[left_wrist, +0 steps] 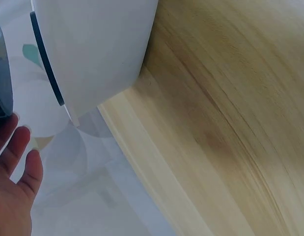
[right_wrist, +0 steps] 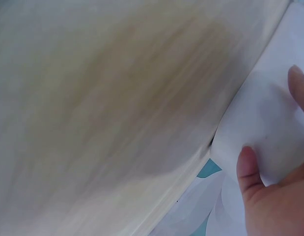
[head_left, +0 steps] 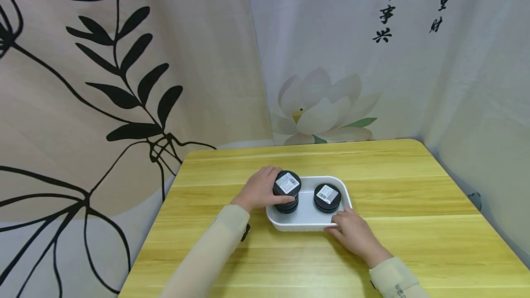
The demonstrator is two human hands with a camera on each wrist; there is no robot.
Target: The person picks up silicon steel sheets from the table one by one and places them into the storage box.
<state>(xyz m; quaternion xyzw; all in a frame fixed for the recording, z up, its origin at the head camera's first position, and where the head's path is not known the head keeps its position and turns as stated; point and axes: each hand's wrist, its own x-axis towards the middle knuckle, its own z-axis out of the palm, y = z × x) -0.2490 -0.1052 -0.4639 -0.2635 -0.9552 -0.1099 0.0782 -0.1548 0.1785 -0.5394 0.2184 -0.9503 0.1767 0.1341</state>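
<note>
My left hand (head_left: 265,190) grips a round black container (head_left: 287,183) with a white barcode label on its lid. This container is above another black one (head_left: 288,207) at the left end of a white tray (head_left: 305,227); whether the two touch cannot be told. In the left wrist view, the fingers (left_wrist: 18,147) meet a dark round edge at the frame's left. At the tray's right end sits a second short stack of black containers (head_left: 327,197), its top one also labelled. My right hand (head_left: 356,234) holds the tray's front right corner, with the fingers at the rim.
The tray stands on a yellow wood-grain table (head_left: 414,243), near its middle. Behind the table hang pale curtains (head_left: 215,59) with a black plant print, a lotus (head_left: 327,105) and dark characters.
</note>
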